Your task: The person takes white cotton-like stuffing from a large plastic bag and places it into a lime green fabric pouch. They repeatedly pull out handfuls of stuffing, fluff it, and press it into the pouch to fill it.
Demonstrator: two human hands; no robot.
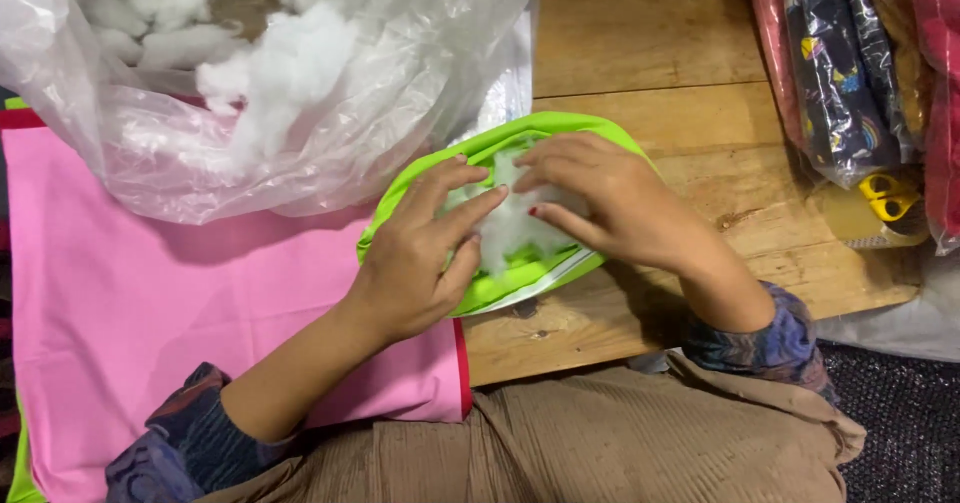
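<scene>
A bright green fabric cover (560,128) lies on the wooden table, its opening facing me, with white fibre stuffing (515,225) showing inside. My left hand (415,258) rests on the near left edge of the cover, fingers spread over the stuffing. Over on the right side, my right hand (610,198) presses its fingers down into the white stuffing in the opening. Both hands touch the stuffing and the cover.
A big clear plastic bag (250,133) of white stuffing sits at the back left. Pink fabric (150,303) covers the table's left part. Wrapped patterned fabrics (850,63) and a tape roll with yellow-handled scissors (885,203) lie at the right. Bare wooden table (640,53) lies behind.
</scene>
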